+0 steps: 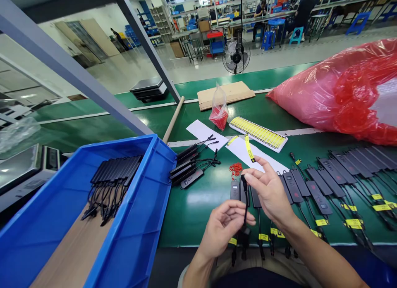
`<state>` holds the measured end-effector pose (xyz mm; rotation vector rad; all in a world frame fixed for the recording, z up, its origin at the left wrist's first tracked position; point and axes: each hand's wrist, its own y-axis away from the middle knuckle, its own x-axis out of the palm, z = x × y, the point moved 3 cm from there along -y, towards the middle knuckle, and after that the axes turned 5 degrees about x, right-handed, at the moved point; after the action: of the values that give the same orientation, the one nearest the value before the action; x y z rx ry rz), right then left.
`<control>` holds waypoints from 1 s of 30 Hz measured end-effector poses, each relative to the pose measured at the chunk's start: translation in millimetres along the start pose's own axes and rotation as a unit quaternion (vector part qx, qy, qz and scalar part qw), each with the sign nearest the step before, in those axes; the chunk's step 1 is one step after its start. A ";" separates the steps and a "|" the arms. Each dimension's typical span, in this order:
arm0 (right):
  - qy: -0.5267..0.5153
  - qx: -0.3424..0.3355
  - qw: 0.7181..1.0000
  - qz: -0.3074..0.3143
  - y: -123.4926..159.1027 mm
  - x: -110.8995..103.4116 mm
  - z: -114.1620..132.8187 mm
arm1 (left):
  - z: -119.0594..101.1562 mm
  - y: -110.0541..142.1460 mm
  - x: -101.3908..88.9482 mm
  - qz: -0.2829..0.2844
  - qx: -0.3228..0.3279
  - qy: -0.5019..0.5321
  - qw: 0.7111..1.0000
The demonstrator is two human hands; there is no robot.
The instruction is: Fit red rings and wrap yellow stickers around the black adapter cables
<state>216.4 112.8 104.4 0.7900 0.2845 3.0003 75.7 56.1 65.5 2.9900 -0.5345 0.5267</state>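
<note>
Black cable (245, 205), thin, plug-tipped: right hand (270, 192) pinches plug end, left hand (223, 227) grips lower length, over green bench (198, 205).

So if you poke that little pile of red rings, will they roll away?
Probably they would scatter. The red rings look tiny and lie loose on the smooth green table, so a push likely slides them apart. They look very light, and lying flat, most would likely skid rather than roll far.
</note>
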 end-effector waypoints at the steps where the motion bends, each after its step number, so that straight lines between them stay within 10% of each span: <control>1: -0.002 0.006 1.000 0.006 1.2 1.3 -1.1 | -1.0 -2.0 0.2 -0.025 0.012 0.028 0.999; 11: 0.082 -0.020 0.991 0.101 19.6 -13.1 29.4 | -13.6 -6.1 -1.2 -0.222 0.019 0.113 0.968; 17: 0.165 0.136 0.956 0.202 21.3 3.7 12.4 | -12.1 -4.6 2.8 -0.200 0.017 0.134 0.970; 30: 0.127 0.150 0.963 0.185 12.0 7.5 1.6 | -18.1 -4.2 11.6 -0.191 0.045 0.079 0.977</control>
<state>211.0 101.8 111.6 0.5157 0.6840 3.4705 81.5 58.3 86.5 2.9838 0.0780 0.7560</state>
